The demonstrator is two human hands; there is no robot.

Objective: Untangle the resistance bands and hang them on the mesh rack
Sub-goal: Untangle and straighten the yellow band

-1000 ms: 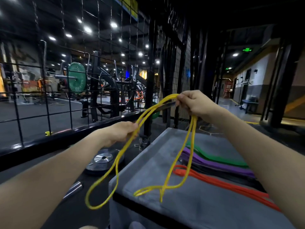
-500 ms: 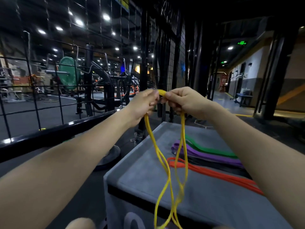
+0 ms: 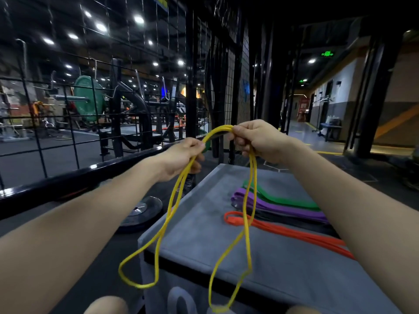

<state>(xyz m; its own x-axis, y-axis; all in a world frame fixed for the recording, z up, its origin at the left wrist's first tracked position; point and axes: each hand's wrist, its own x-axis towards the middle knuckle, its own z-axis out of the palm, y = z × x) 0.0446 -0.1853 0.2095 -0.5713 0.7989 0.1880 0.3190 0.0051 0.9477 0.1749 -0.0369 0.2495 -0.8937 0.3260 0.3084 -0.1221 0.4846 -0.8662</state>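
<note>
Both my hands hold a thin yellow resistance band (image 3: 172,214) in front of me. My left hand (image 3: 181,157) grips it at the left, my right hand (image 3: 256,138) pinches it a little higher at the right. A short arc of band spans between them, and two long loops hang down, one from each hand. On the grey plyo box (image 3: 204,236) lie an orange band (image 3: 283,231), a purple band (image 3: 272,203) and a green band (image 3: 283,196), with a black one between purple and orange. The black mesh rack (image 3: 235,71) stands behind the box.
A wire mesh fence (image 3: 68,114) with a black rail runs along the left. A weight plate (image 3: 140,211) lies on the floor left of the box. Gym machines stand beyond the fence. A corridor opens at the right.
My hands, touching at the top of the band half a second ago, have drawn apart. The band now hangs as two separate loops instead of one bunched strand.
</note>
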